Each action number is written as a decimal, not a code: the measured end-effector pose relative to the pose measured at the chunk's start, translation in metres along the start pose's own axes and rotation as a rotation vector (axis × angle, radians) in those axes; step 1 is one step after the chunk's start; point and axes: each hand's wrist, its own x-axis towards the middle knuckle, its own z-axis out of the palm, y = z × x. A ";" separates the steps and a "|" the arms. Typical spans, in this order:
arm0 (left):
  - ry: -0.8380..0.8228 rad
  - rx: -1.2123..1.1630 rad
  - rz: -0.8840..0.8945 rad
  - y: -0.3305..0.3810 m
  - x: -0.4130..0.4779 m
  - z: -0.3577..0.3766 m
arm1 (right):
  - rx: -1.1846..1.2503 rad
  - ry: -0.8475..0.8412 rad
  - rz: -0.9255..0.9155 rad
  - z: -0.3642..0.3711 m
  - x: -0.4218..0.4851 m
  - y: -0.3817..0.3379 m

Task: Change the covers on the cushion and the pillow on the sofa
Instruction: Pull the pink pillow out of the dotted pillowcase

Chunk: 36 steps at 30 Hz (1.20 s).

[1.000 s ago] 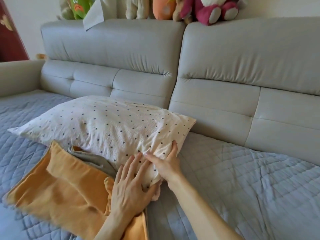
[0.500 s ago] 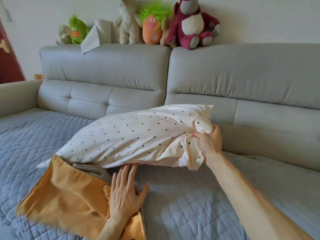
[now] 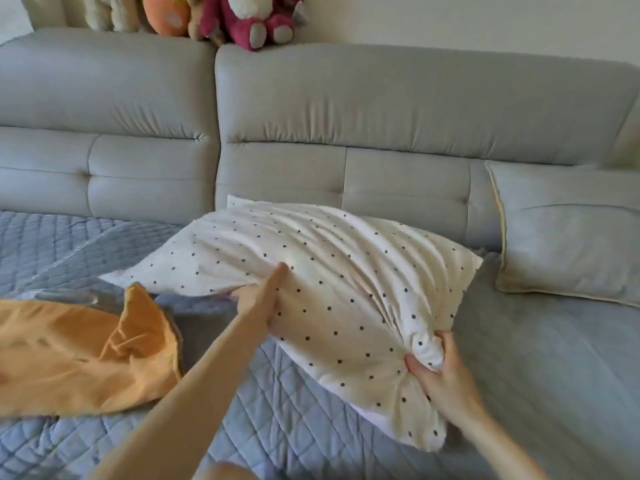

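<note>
Pillow (image 3: 329, 271) in its dotted cover sits mid-sofa (image 3: 381, 109) on the blue quilt (image 3: 277, 410). The left hand (image 3: 258, 299) grips its near-left edge, thumb on top, and the right hand (image 3: 440, 375) clutches the bunched near corner. An orange cover (image 3: 79, 355) lies crumpled at left, a grey cushion (image 3: 568, 237) leans at right.

Grey sofa (image 3: 415, 109) against a pale wall (image 3: 485, 19)
Plush toys (image 3: 256, 19) sit along its padded top edge; a blue-grey quilted cover (image 3: 277, 410) lies over the seat.
</note>
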 end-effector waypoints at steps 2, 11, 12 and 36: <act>0.105 -0.134 -0.070 -0.011 -0.006 0.012 | -0.143 -0.062 -0.048 -0.003 -0.010 -0.007; 0.218 0.124 0.054 -0.043 -0.062 0.037 | -1.097 -0.531 -0.024 -0.040 0.002 -0.108; 0.213 0.137 0.074 -0.046 -0.061 0.034 | -1.157 -0.515 -0.013 -0.045 0.022 -0.119; 0.243 0.190 0.344 -0.066 -0.052 0.029 | -0.484 -0.023 -0.194 0.021 0.138 -0.084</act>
